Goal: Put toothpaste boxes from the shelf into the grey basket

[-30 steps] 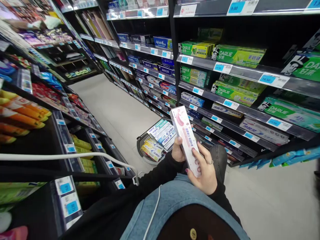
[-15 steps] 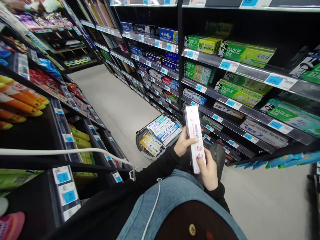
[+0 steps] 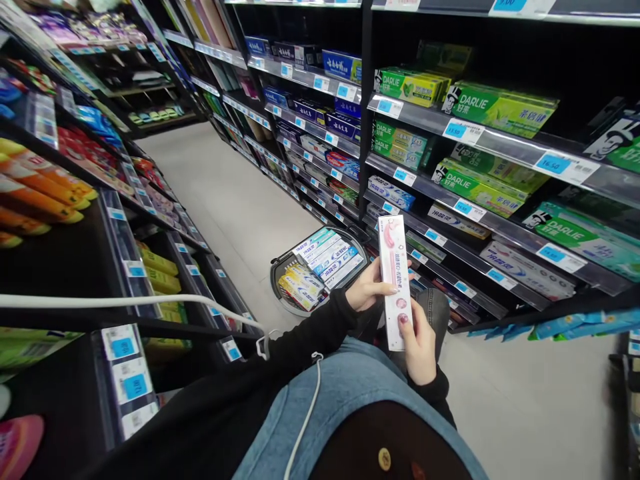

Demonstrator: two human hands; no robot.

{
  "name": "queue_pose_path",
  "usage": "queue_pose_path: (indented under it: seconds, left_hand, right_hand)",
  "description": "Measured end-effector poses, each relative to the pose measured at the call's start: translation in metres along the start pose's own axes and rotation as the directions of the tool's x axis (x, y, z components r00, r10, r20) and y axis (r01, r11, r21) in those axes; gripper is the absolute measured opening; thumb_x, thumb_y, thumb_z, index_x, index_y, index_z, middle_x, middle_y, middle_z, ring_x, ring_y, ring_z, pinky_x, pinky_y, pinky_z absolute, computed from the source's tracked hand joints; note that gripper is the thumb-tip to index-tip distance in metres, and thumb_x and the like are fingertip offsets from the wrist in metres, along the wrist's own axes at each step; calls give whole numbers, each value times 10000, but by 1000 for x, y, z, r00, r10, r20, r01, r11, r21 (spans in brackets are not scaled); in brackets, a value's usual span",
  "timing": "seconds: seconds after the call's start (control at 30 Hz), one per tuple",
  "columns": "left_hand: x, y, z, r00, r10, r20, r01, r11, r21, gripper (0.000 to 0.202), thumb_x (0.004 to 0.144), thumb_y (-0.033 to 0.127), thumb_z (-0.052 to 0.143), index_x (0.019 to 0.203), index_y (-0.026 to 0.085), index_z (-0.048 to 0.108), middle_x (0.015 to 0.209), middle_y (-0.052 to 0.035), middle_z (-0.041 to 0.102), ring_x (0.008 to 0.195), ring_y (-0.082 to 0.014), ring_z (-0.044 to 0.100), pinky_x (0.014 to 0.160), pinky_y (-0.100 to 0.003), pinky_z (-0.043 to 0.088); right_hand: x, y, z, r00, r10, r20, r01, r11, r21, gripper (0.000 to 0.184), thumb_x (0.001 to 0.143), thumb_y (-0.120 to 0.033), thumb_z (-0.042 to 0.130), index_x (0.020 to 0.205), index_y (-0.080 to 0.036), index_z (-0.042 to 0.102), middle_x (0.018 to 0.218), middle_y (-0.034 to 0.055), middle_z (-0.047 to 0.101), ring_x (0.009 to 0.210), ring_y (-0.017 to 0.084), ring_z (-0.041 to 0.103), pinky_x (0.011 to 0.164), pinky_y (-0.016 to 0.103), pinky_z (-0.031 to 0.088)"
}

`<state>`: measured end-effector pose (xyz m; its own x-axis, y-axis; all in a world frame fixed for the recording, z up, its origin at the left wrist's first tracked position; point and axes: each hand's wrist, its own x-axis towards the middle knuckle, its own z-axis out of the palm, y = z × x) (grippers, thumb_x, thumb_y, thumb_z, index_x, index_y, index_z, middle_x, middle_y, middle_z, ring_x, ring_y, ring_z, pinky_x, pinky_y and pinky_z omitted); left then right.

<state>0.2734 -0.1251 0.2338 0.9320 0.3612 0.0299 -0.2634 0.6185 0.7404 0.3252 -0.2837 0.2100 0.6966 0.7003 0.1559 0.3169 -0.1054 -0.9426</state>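
I had the narrow box (image 3: 394,270) in front of my knees, gripped in both hands; its long axis ran away from me, far end leaning barely left; my left hand (image 3: 367,288) was closed on its left edge around the middle; my right hand (image 3: 419,343) pinched the near part from the right, thumb on the front; the basket (image 3: 274,280) sat beyond to the left, nearer my left hand.

floor (image 3: 540,400) bright | shelf recesses (image 3: 525,60) dark | sheen on shelf strips (image 3: 510,146) | stretched, soft toward margins
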Motion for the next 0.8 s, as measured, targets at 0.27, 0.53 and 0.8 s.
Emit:
queue_pose_path:
  seconds: [0.27, 0.53, 0.8]
  left_hand:
    - [0, 4, 3, 996, 61, 61, -63, 998, 20, 697, 617, 257, 813, 1249, 184, 530, 1434, -193, 451, 1246, -435, 488, 991, -600, 417]
    - [-2, -4, 2, 953, 175, -247, -172, 985, 34, 732, 580, 368, 874, 1210, 191, 543, 1178, -127, 652, 1149, -351, 582, 949, -489, 483]
    - [-6, -6, -20, 879, 168, -446, -250, 959, -131, 475, 621, 236, 819, 1041, 135, 620, 1017, -113, 703, 1038, -321, 638, 959, -480, 472]
  right_hand:
    - [-1, -4, 6, 973, -218, -71, 197, 953, -228, 483, 921, -450, 461, 1311, -167, 498, 1230, 130, 622, 1089, 243, 612, 887, 392, 516]
    - [19, 5, 8, 622, -765, -166, 327, 447, -833, 646, 771, -388, 729, 1311, -106, 514, 985, 147, 634, 854, 245, 609, 761, 356, 513]
    - [26, 13, 14, 601, -798, -42, 490, 410, -769, 701, 792, -481, 675, 1342, -104, 460, 1008, 149, 582, 939, 274, 570, 833, 421, 503]
